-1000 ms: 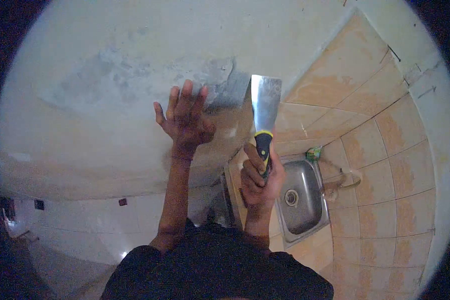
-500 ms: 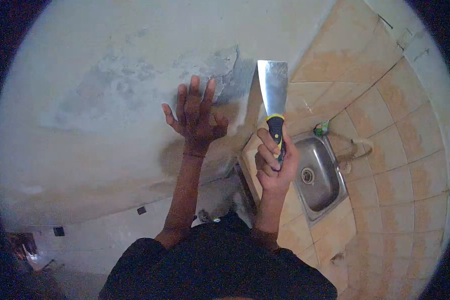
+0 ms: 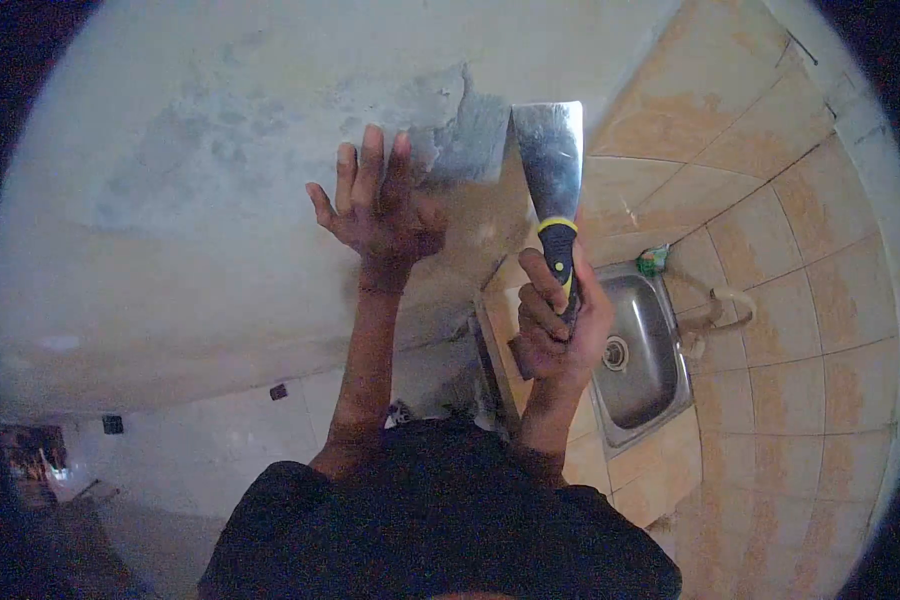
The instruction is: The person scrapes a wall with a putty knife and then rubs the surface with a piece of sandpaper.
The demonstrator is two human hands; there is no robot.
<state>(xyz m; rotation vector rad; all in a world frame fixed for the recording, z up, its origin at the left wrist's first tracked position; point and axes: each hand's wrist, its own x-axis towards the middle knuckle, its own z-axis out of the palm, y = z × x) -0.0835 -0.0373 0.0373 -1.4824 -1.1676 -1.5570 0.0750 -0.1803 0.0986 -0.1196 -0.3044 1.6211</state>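
Note:
My right hand (image 3: pixel 560 320) is wrapped round the black and yellow handle of a putty knife (image 3: pixel 555 165), whose wide metal blade points up and away from me. The blade overlaps the wall just right of a grey patch (image 3: pixel 480 135) with a ragged, peeling edge. Fingers spread, my left hand (image 3: pixel 375 205) is held up before the wall (image 3: pixel 220 250), right below and left of that patch, and holds nothing. Dark stains mottle the wall further left.
A steel sink (image 3: pixel 640 350) is set in a tiled counter to the right, with a green packet (image 3: pixel 654 260) at its far corner. Beside it a pale pipe or tap (image 3: pixel 730 305) stands out from the orange-cream wall tiles (image 3: pixel 770 330). White floor tiles (image 3: pixel 220 430) show at lower left.
My left hand has shifted slightly up and left in view. The putty knife blade has tilted and risen a little, still in my right hand. The view has moved slightly.

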